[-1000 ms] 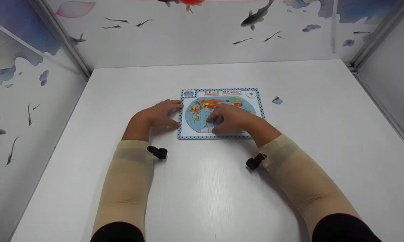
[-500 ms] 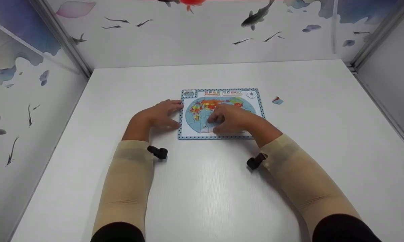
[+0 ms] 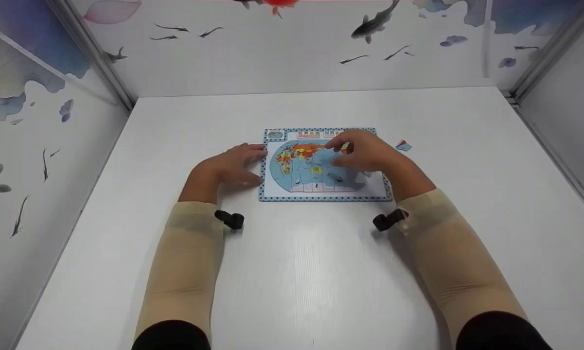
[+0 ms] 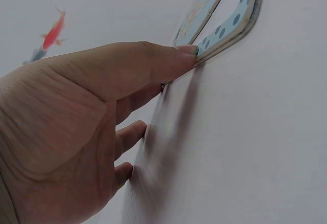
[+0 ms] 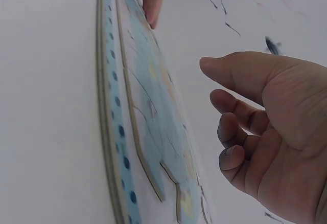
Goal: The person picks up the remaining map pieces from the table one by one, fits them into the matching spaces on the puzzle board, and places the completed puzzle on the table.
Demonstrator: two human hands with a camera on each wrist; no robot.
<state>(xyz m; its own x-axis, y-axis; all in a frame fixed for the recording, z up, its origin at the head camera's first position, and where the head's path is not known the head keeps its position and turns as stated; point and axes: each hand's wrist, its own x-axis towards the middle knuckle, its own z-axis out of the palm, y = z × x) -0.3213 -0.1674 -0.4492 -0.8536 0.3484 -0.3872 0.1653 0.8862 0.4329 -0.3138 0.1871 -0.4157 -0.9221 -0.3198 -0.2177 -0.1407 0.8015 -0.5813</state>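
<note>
A world-map jigsaw puzzle (image 3: pixel 277 198) in a blue dotted frame lies flat on the white table. My left hand (image 3: pixel 236 164) rests at its left border, thumb and fingers extended. In the left wrist view the left thumb (image 4: pixel 153 63) touches the border's edge. Above the map's upper right part hovers my right hand (image 3: pixel 362 149), its fingers loosely bent. Nothing sits between the right fingers (image 5: pixel 225 101) and thumb in the right wrist view. A loose puzzle piece (image 3: pixel 403 145) lies on the table just right of the board. At the map's lower right a white gap shows among the pieces.
The white table (image 3: pixel 292 272) runs back to a white wall (image 3: pixel 282 53) printed with fish. Side walls stand left and right, with metal posts at the corners. Each wrist carries a black camera mount (image 3: pixel 233 220).
My right hand has lifted off the lower middle of the map and moved up and right, uncovering pieces there. The left hand stays at the board's left border.
</note>
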